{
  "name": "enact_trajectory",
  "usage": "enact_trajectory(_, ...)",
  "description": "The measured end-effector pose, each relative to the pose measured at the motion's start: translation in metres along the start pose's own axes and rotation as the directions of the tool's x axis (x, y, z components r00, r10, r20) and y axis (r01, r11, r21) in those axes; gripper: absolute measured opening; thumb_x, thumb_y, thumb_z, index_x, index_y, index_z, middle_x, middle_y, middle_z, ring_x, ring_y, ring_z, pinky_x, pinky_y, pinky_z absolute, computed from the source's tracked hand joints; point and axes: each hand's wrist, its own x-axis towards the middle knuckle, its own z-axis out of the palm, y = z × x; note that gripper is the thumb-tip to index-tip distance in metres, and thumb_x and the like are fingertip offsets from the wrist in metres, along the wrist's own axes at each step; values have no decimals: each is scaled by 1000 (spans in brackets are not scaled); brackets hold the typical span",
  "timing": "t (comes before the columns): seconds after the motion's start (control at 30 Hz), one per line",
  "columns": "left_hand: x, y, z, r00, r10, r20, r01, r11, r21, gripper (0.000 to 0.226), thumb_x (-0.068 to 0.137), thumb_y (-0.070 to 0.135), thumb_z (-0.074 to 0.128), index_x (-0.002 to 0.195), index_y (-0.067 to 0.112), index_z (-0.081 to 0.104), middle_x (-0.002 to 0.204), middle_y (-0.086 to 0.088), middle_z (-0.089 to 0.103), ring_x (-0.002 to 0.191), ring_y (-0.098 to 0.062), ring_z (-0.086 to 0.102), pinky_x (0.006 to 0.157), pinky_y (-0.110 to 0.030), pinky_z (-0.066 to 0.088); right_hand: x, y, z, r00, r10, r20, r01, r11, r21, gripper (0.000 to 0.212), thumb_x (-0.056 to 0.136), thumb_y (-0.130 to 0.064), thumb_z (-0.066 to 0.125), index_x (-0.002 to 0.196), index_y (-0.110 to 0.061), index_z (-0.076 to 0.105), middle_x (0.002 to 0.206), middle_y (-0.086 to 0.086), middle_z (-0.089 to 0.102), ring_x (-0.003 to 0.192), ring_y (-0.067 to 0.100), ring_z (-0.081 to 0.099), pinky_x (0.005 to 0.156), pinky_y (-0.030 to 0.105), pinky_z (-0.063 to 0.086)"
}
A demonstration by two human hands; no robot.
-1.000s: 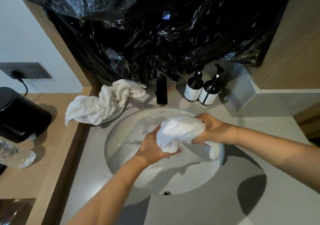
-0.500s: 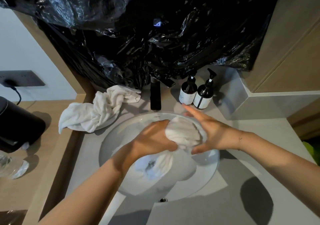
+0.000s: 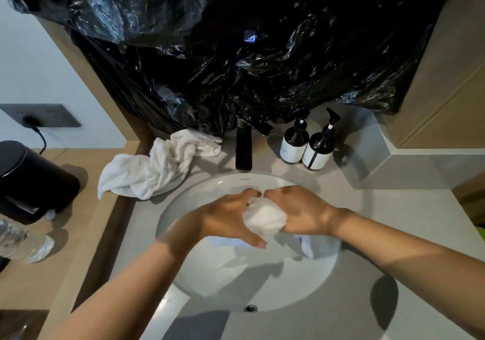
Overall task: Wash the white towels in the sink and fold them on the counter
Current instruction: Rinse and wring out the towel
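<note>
A white towel (image 3: 265, 220) is bunched into a ball over the round white sink (image 3: 223, 282). My left hand (image 3: 228, 216) wraps it from the left, thumb stretched under the ball. My right hand (image 3: 299, 211) cups it from the right, fingers curled over the top. The fingertips of both hands nearly meet above the ball. A loose end of the towel (image 3: 305, 246) hangs below my right wrist. A second white towel (image 3: 160, 166) lies crumpled on the grey counter (image 3: 393, 221), left of the black tap (image 3: 243, 145).
Two dark pump bottles (image 3: 307, 143) stand right of the tap. Black plastic sheeting (image 3: 249, 51) hangs over the wall behind. On the lower wooden ledge (image 3: 68, 240) at left sit a black kettle (image 3: 29, 179) and a clear water bottle (image 3: 18, 240).
Both hands have closed tighter round the towel, squeezing it from a loose bundle into a compact ball. My right fingers, straight half a second ago, now curl over it.
</note>
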Motion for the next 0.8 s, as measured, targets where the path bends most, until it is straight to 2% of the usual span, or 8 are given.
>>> enact_trajectory(0.1,-3,-11,-16,967,64,246,-20,984,-177,86,57,53,83,132,37,44,126,19,57,118,-6,54,106,-34,43,1,-1,-7,949,-281,-140,264,956,-129,20,71,-26,63,86,-18,54,80,-1,63,73,22,61,59,25,39)
enact_trajectory(0.23,8,-13,-20,900,244,361,-44,874,-484,73,60,27,83,125,24,49,121,9,65,115,-14,61,100,-33,47,9,1,-22,828,-524,-199,453,835,-312,15,75,-29,52,85,-19,46,76,-1,57,72,22,55,69,29,37)
enact_trajectory(0.4,21,-1,-15,822,333,463,-20,828,-561,100,53,37,92,134,7,42,120,-9,64,110,-23,63,94,-35,51,7,13,-42,775,-577,-259,461,796,-392,10,80,-22,64,85,-13,60,80,1,58,77,24,52,71,37,46)
enact_trajectory(0.47,24,4,-7,781,401,478,-70,817,-572,93,65,24,83,143,1,37,136,-22,51,126,-38,50,107,-49,41,5,15,-46,762,-579,-290,447,794,-413,8,80,-17,65,81,-9,65,79,4,60,76,24,52,70,34,45)
enact_trajectory(0.53,25,7,5,766,429,478,-75,799,-596,78,73,16,71,143,3,38,133,-22,54,127,-39,49,110,-52,37,6,16,-47,758,-582,-294,415,779,-471,1,77,-7,63,78,-7,63,76,6,58,74,24,48,65,35,45)
enact_trajectory(0.6,21,11,19,842,337,423,-2,784,-621,65,71,18,75,131,14,51,116,-7,66,115,-25,60,104,-44,45,6,23,-43,795,-541,-274,355,781,-515,8,73,-1,61,78,-7,61,75,6,57,71,25,47,61,35,43)
enact_trajectory(0.7,18,9,31,981,87,174,18,852,-523,52,66,27,85,113,27,61,106,7,69,105,-13,64,96,-33,51,2,31,-33,930,-324,-176,202,846,-493,16,71,-6,61,87,-11,61,76,3,58,70,25,54,58,33,45)
enact_trajectory(0.8,23,-3,31,989,-42,-142,28,994,-102,35,70,29,79,96,27,55,89,11,61,86,-16,60,68,-28,47,3,20,-18,998,40,57,-13,913,-408,9,78,-18,57,86,-17,54,81,1,63,71,25,59,56,28,37)
